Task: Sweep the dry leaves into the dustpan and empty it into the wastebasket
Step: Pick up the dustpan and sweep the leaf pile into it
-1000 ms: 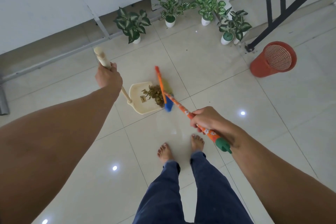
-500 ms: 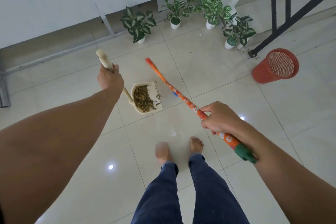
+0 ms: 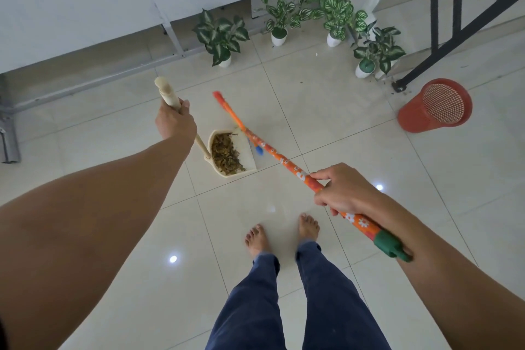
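Note:
My left hand (image 3: 173, 122) grips the long cream handle of the dustpan (image 3: 251, 160), which stands on the floor ahead of my feet. A pile of dry brown leaves (image 3: 225, 153) lies inside the pan against its left side. My right hand (image 3: 342, 189) grips the orange flowered broom (image 3: 272, 152) near its green end cap. The broom's shaft slants up to the left over the pan's right edge, with blue bristles showing beside the pan. The red mesh wastebasket (image 3: 437, 106) stands at the right, apart from both.
Several potted plants (image 3: 224, 37) in white pots line the far wall under a white bench. A black stair railing (image 3: 460, 23) rises at the top right, its foot beside the wastebasket. My bare feet (image 3: 281, 231) stand on the pale tiled floor.
The leaves went from the pan's lip to inside the pan. The broom head swung away from the pan's mouth, and its shaft now lies over the pan's right edge.

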A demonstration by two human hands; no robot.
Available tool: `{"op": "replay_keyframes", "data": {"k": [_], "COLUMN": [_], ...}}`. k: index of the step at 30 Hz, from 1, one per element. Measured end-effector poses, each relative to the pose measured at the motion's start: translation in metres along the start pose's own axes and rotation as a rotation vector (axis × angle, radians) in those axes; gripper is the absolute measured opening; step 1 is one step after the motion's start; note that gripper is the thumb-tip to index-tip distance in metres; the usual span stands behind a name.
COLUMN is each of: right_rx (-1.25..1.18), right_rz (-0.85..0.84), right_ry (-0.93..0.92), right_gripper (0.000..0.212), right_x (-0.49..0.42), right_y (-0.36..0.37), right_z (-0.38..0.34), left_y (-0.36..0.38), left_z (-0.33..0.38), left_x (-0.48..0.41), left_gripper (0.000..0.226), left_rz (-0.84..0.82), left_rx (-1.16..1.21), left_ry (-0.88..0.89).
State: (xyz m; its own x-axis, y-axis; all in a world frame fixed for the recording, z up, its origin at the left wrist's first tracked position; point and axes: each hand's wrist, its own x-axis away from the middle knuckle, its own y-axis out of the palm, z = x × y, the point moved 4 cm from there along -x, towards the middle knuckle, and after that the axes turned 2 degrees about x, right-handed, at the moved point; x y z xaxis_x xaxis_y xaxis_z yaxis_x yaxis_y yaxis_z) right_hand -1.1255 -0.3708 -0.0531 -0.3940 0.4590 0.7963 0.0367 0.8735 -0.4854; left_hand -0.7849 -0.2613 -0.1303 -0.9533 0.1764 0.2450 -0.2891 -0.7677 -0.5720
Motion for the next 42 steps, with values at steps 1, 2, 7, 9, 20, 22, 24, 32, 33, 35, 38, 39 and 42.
{"op": "replay_keyframes", "data": {"k": [1,2,7,9,20,22,24,32,33,35,38,39,42], "right_rx": [0.035,0.064,-0.067,-0.120,0.022,0.082,0.093,-0.067,-0.102,-0.134,-0.118,-0.096,-0.031], "right_rz": [0.024,0.043,-0.031,-0.065,0.066,0.083,0.047,-0.068,-0.054,-0.012,0.051,0.061,0.041], "right_ry": [0.006,0.011,0.029,0.019,0.021,0.038,0.048,0.006,0.001,-0.004,0.009,0.016,0.014], "right_gripper": [0.067,0.061,0.050,0.053,0.054,0.046,0.037,0.039,0.039,0.040,0.041,0.042,0.041], "right_x": [-0.003,-0.006,-0.022,-0.021,-0.009,-0.019,-0.028,-0.014,-0.011,-0.009,-0.016,-0.019,-0.028], "right_y": [0.001,0.003,0.027,0.025,-0.025,-0.014,0.001,-0.004,-0.008,-0.013,-0.012,-0.008,0.008], "right_z": [-0.002,-0.004,-0.018,-0.017,-0.028,-0.034,-0.037,-0.021,-0.020,-0.017,-0.015,-0.016,-0.021], "left_y": [0.000,0.000,-0.002,-0.004,-0.028,-0.030,-0.030,-0.028,-0.027,-0.027,-0.027,-0.026,-0.025], "left_z": [-0.001,-0.001,-0.001,-0.002,-0.002,-0.005,-0.006,-0.011,-0.011,-0.010,-0.010,-0.011,-0.011], "left_x": [0.000,0.000,0.002,0.002,-0.011,-0.012,-0.012,-0.012,-0.011,-0.009,-0.008,-0.007,-0.005], "left_gripper": [0.018,0.018,0.018,0.019,0.024,0.023,0.024,0.022,0.024,0.030,0.027,0.024,0.016], "left_rz": [0.000,0.000,-0.009,-0.013,-0.062,-0.072,-0.076,-0.153,-0.164,-0.178,-0.193,-0.196,-0.198], "left_rx": [0.003,0.005,0.005,-0.004,-0.133,-0.146,-0.155,-0.114,-0.110,-0.121,-0.142,-0.144,-0.152], "left_ry": [0.000,0.002,0.003,-0.003,-0.064,-0.071,-0.069,-0.180,-0.195,-0.205,-0.208,-0.210,-0.194]}}
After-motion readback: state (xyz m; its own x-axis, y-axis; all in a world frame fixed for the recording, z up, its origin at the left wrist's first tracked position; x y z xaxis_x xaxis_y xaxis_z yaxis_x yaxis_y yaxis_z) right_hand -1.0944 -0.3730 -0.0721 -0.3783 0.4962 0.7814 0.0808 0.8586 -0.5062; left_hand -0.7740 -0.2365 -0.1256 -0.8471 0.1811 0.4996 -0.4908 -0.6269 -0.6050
